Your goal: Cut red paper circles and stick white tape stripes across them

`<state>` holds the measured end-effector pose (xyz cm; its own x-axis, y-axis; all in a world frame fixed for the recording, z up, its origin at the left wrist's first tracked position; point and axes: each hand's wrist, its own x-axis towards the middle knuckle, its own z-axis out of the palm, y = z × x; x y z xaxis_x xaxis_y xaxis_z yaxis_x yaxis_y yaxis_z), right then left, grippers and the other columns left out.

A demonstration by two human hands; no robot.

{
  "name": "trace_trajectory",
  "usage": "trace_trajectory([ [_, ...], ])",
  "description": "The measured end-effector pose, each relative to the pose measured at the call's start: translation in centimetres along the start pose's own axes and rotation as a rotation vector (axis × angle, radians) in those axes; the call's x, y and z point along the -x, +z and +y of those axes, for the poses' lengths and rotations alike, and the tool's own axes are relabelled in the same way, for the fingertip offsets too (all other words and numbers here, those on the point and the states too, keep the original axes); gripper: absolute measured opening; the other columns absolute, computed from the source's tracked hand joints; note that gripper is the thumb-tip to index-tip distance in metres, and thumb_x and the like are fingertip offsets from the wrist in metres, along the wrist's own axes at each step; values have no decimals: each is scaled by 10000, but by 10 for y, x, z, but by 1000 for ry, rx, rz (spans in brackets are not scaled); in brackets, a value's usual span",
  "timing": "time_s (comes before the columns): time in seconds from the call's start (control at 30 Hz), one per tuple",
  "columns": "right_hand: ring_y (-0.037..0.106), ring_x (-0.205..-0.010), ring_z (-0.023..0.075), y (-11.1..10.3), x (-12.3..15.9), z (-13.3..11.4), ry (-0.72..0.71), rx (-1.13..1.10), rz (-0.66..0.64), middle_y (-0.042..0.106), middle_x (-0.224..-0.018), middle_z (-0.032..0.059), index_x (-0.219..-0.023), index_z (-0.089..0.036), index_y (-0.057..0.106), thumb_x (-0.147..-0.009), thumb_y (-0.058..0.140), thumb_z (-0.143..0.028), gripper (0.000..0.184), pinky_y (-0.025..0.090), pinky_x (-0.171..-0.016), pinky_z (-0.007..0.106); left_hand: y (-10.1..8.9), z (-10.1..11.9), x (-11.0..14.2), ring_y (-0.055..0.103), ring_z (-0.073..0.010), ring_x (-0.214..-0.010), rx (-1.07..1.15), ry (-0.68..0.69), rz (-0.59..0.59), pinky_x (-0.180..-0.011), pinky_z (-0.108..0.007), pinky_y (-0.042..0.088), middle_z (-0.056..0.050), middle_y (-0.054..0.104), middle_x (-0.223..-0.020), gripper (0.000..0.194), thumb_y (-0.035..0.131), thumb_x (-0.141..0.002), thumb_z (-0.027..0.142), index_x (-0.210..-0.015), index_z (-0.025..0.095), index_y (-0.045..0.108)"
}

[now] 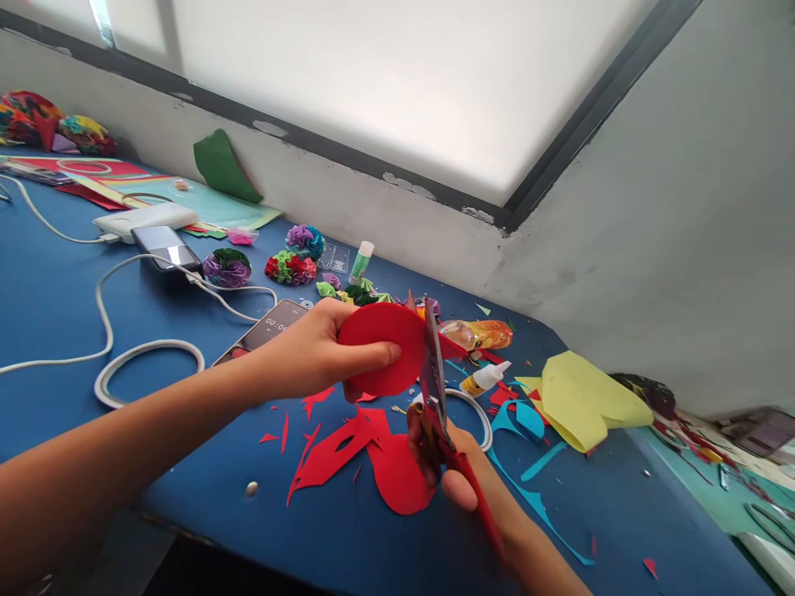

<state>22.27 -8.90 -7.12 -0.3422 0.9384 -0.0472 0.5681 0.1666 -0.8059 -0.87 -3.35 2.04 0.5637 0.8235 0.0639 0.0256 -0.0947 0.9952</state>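
Between the thumb and fingers of my left hand point(348, 352) is a round piece of red paper point(410, 335), held up above the table. My right hand point(444, 463) grips red-handled scissors point(435, 372), their blades parted and pointing away at the paper's right edge. A red strip sticks out just beyond the blades. Below, a red paper circle point(401, 480) and a cut red offcut point(339, 455) lie on the blue table point(217, 530). A phone point(267, 331) showing a timer is partly hidden behind my left hand.
Paper flowers point(291, 268), a glue stick point(361, 263), an orange-labelled bottle point(478, 334) and a white glue bottle point(485, 378) stand or lie beyond my hands. Blue scraps point(534, 497) and yellow paper point(577, 397) are at right. A cabled phone point(166, 248) and a white ring point(115, 372) lie left.
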Motion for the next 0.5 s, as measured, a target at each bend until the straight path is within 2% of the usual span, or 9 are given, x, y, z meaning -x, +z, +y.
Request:
trace_trajectory([
  [0.1,559,-603,190,-1,-2,2,-31,-53,-12,539,-677,14,-807,-230,459,-518,263,-981,828,450,-511,280,-4,-3,0,603,-80,-510,-22,20,-26,-441,-143,479,22,641,-606,175,656,-793,300,-741,134,636],
  [0.17,550,-588,185,-1,-2,3,-33,-62,-19,532,-659,9,-791,-231,449,-469,231,-994,856,445,-498,277,-6,-4,0,605,-87,-511,-45,24,-25,-445,-156,482,21,647,-615,187,659,-792,321,-753,139,640],
  [0.37,510,-559,164,1,-1,6,-40,-51,5,531,-650,8,-778,-232,462,-520,256,-968,806,458,-532,284,-15,1,-1,588,-85,-463,-153,14,-61,-431,-163,462,15,651,-585,206,655,-796,338,-733,142,640],
  [0.5,508,-564,160,2,1,5,-11,-15,3,533,-650,6,-773,-227,480,-653,337,-902,700,451,-539,279,-23,7,-1,583,-74,-467,-224,34,-100,-423,-140,452,10,654,-588,207,656,-796,325,-703,140,647],
])
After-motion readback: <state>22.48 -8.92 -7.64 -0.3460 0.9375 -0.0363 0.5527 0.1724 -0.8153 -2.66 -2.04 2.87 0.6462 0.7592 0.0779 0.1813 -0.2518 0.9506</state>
